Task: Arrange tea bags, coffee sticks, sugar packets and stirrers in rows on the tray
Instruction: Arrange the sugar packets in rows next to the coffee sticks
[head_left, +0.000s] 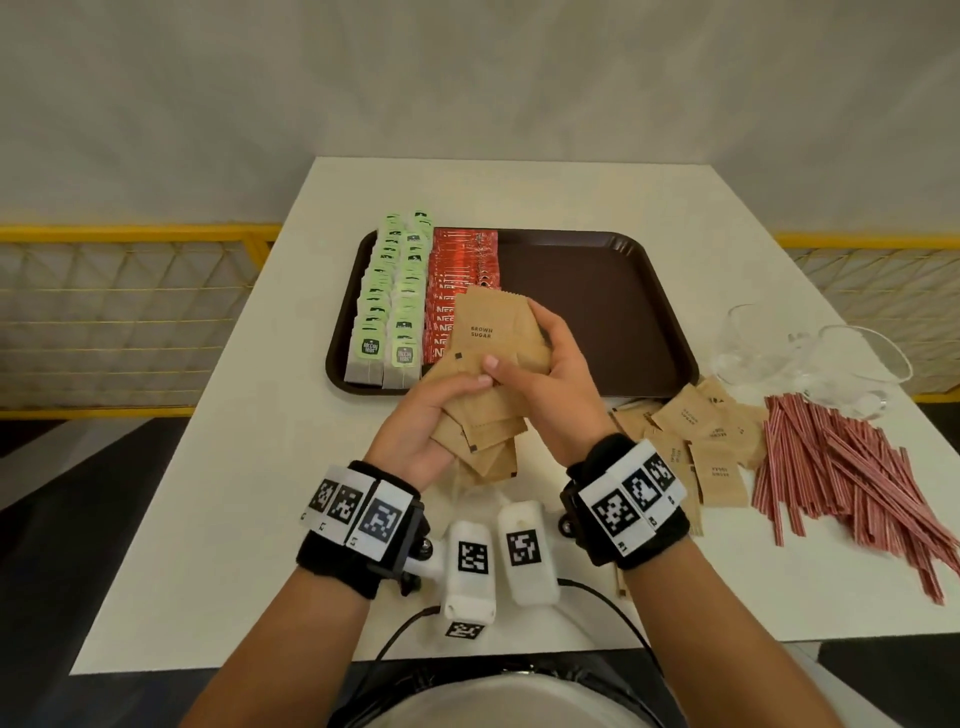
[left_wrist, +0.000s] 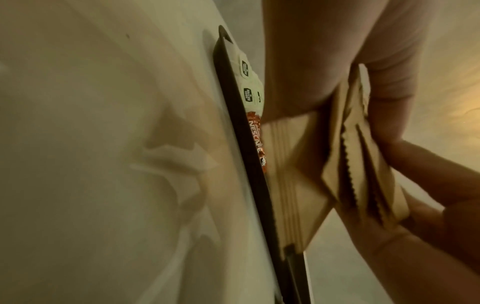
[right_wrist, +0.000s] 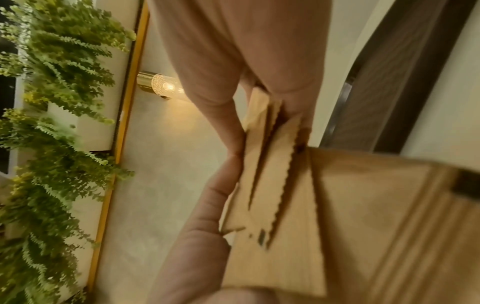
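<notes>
Bare forearms, black wristbands with white coded tags, white camera units, black cables

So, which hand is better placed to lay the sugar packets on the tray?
Probably the right hand: it grips the upper packets, already over the tray's bare part beside the coffee sticks. The left hand holds the bundle lower, off the tray.
</notes>
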